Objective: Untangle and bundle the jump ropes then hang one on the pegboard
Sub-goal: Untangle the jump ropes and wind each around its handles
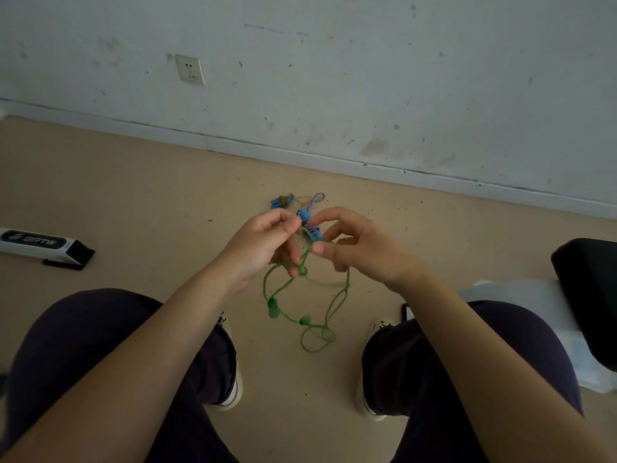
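Note:
A thin green jump rope hangs in tangled loops between my knees, with green beads along it low down. My left hand pinches the green rope near its top, and a lower finger touches a knot in it. My right hand pinches the same rope close by, thumb and forefinger together. Behind my hands, on the floor, lies another rope with blue handles and a blue-and-white striped cord. The pegboard is out of view.
A white and black long box lies on the beige floor at the left. A black seat or bag over white paper sits at the right. A white wall with a socket stands ahead. My legs and shoes frame the rope.

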The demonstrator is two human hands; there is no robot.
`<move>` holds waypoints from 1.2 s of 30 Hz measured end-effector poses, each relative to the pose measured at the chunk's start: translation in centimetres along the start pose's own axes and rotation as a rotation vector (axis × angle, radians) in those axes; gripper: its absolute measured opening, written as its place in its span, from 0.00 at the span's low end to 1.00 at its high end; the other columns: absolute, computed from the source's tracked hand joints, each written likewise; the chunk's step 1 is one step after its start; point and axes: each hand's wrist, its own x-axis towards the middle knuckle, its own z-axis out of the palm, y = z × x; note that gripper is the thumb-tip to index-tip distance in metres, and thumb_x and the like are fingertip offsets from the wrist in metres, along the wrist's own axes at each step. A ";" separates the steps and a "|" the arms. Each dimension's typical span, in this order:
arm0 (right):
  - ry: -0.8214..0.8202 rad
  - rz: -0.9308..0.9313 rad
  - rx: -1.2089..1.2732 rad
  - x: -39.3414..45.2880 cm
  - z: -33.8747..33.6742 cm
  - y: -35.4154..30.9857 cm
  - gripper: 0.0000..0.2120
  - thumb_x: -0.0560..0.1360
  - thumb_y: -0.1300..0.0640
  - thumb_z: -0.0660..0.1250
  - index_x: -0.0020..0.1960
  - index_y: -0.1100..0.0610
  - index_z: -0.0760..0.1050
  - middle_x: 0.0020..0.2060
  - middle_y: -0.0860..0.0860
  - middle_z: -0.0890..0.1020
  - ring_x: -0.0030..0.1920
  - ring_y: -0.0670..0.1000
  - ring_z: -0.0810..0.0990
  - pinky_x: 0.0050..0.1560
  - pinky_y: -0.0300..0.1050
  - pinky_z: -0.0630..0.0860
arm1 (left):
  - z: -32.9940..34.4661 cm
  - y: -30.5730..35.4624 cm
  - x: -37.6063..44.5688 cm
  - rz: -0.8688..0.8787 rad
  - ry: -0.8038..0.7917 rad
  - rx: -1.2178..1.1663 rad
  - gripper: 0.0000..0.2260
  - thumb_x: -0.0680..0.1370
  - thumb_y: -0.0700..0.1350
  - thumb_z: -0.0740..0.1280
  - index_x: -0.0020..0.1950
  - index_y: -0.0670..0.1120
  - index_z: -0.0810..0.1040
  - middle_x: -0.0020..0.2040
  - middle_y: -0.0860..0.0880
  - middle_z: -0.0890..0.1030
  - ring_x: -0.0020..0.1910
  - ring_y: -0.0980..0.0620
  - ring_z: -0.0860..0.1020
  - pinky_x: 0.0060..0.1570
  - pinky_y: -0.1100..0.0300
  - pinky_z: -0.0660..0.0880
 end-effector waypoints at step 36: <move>0.118 0.054 0.076 0.0 -0.9 -0.2 0.07 0.81 0.59 0.64 0.45 0.59 0.76 0.22 0.43 0.66 0.23 0.44 0.60 0.25 0.38 0.58 | -0.6 -0.7 0.4 0.000 -0.174 0.441 0.08 0.79 0.51 0.69 0.46 0.48 0.84 0.33 0.51 0.82 0.34 0.54 0.80 0.43 0.61 0.77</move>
